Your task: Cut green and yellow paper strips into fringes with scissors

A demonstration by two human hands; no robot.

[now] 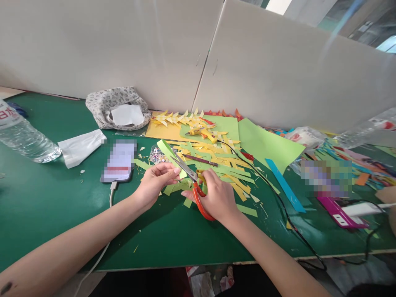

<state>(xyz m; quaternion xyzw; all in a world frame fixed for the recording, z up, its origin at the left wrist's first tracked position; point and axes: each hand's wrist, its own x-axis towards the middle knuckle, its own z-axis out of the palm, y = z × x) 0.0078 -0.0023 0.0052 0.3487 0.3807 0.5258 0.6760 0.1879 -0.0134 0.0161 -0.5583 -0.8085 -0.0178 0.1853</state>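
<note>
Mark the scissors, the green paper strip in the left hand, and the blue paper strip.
Scissors (193,175): head view, at the pivot.
Green paper strip (167,150): head view, on its curved upper part.
Blue paper strip (284,185): head view, halfway along its face.

Scissors (194,175): red-handled, with bare metal blades; point away and leftward above the desk (173,247). Paper strip (167,149): light green, narrow; curves over at far end, runs beside the blades.

Left hand (156,183) pinching green paper strip (167,149); right hand (220,196) holding scissors (192,173); scraps (236,173) below.
</note>
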